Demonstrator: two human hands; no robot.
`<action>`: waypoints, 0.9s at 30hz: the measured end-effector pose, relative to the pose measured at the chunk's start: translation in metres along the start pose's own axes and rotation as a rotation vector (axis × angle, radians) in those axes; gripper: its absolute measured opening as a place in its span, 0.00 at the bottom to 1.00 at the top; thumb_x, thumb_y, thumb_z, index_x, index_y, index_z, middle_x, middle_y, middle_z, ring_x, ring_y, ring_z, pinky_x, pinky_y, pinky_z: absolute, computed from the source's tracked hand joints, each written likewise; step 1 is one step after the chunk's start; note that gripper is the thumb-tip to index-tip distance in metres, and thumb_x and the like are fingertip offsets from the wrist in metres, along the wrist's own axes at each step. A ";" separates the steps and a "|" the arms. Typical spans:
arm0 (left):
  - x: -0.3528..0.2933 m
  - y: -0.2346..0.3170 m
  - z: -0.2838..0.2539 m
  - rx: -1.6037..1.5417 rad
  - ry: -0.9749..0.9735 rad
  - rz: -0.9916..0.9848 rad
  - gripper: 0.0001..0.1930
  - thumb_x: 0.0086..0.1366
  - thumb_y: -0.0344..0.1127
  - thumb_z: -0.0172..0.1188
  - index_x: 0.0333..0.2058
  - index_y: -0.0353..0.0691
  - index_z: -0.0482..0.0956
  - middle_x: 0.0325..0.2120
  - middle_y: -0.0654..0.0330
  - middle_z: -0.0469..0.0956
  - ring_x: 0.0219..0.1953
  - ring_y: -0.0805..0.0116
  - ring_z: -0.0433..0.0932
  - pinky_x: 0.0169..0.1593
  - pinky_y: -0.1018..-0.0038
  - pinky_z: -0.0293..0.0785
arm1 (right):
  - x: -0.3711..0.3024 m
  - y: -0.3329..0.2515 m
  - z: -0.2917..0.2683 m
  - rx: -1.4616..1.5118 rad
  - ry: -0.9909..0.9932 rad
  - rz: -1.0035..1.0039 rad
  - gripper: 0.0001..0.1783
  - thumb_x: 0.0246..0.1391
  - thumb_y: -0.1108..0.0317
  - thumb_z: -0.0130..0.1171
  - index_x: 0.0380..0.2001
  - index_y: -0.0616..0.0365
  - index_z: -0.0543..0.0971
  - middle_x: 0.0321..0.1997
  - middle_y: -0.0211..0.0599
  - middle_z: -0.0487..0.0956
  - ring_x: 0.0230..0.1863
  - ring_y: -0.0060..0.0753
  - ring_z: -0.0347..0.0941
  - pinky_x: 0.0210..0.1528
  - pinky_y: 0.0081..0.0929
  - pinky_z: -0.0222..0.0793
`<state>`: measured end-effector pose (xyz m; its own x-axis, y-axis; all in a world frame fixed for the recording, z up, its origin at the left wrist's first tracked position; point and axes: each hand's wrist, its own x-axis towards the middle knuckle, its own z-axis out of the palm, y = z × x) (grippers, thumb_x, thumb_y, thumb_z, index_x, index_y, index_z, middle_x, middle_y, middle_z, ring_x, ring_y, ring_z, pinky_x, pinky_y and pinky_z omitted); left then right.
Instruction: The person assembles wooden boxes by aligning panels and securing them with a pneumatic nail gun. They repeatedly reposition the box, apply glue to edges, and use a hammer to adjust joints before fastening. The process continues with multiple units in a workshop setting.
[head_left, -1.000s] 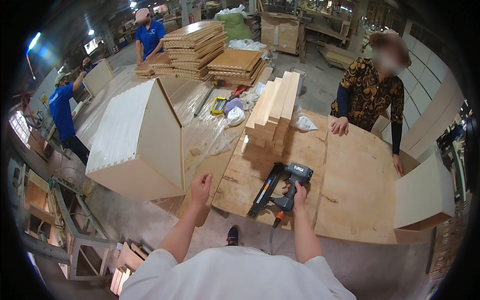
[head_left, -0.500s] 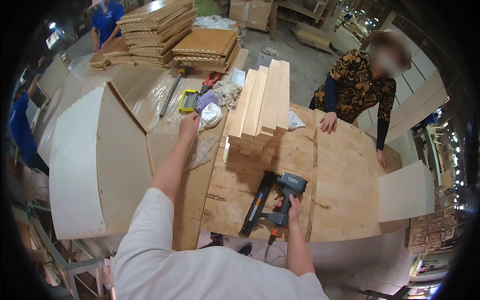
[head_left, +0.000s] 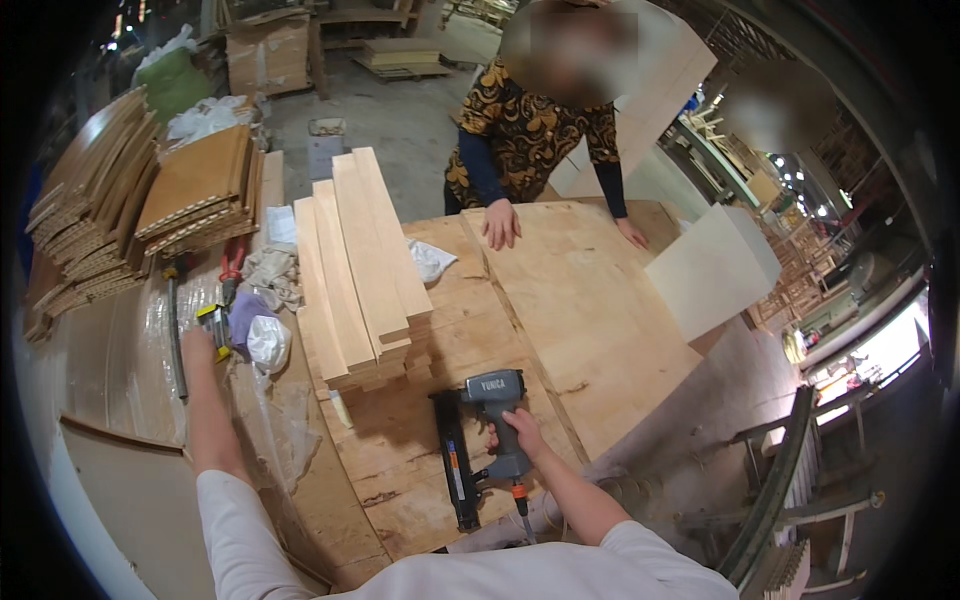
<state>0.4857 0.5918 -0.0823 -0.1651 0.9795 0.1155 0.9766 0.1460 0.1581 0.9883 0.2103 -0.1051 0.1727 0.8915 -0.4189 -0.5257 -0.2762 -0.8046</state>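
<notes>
My right hand point(head_left: 520, 432) is wrapped round the handle of a dark grey pneumatic nail gun point(head_left: 497, 418), held above the plywood tabletop with its long black magazine on the left and an air hose at the bottom. My left hand point(head_left: 199, 347) reaches out over the plastic-covered table at the left, right against a small yellow-and-black object point(head_left: 214, 325). Its fingers are hidden, so a grip cannot be made out. Beside it lie a purple cloth point(head_left: 246, 316) and a white plastic bundle point(head_left: 268, 343). Ahead of the nail gun stands a stack of pale wooden slats point(head_left: 362, 255).
A co-worker in a patterned top point(head_left: 540, 130) leans over the far side of the plywood point(head_left: 600, 290), both hands on it. A white panel point(head_left: 715, 270) sits at right. Brown board stacks point(head_left: 195, 190), a dark bar point(head_left: 177, 345) and red-handled pliers point(head_left: 231, 270) lie at left.
The view has swung right, so the tables appear farther left. My left hand has moved from near the purple cloth and white bundle to the yellow-and-black object. My right hand keeps hold of the nail gun.
</notes>
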 end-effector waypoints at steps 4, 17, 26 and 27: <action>0.010 0.002 0.007 0.065 -0.046 -0.039 0.15 0.60 0.41 0.59 0.37 0.34 0.79 0.35 0.44 0.80 0.41 0.45 0.79 0.45 0.56 0.74 | -0.005 -0.003 0.004 -0.022 -0.023 -0.017 0.14 0.61 0.63 0.51 0.40 0.64 0.69 0.30 0.43 0.77 0.26 0.34 0.77 0.35 0.39 0.80; 0.012 0.005 -0.020 -0.280 -0.127 -0.239 0.23 0.47 0.35 0.65 0.42 0.30 0.77 0.40 0.40 0.79 0.46 0.44 0.78 0.49 0.57 0.74 | 0.002 -0.001 0.006 -0.043 0.001 -0.045 0.15 0.62 0.62 0.49 0.37 0.67 0.71 0.30 0.43 0.77 0.24 0.35 0.77 0.34 0.41 0.79; 0.001 0.001 -0.032 -0.269 -0.191 -0.252 0.18 0.47 0.36 0.64 0.35 0.29 0.81 0.37 0.40 0.80 0.45 0.45 0.78 0.48 0.59 0.75 | -0.001 0.000 0.005 0.019 -0.033 -0.042 0.13 0.62 0.63 0.51 0.39 0.64 0.70 0.30 0.41 0.77 0.25 0.33 0.77 0.32 0.37 0.80; -0.001 0.000 -0.031 -0.259 -0.148 -0.259 0.18 0.47 0.37 0.64 0.35 0.29 0.80 0.36 0.40 0.80 0.44 0.45 0.79 0.47 0.59 0.75 | -0.002 0.001 0.005 0.025 -0.036 -0.040 0.13 0.62 0.63 0.51 0.39 0.64 0.70 0.30 0.41 0.77 0.25 0.33 0.77 0.32 0.37 0.80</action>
<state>0.4819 0.5869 -0.0518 -0.3612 0.9271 -0.1001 0.8350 0.3694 0.4078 0.9832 0.2104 -0.1026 0.1645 0.9140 -0.3708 -0.5395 -0.2313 -0.8096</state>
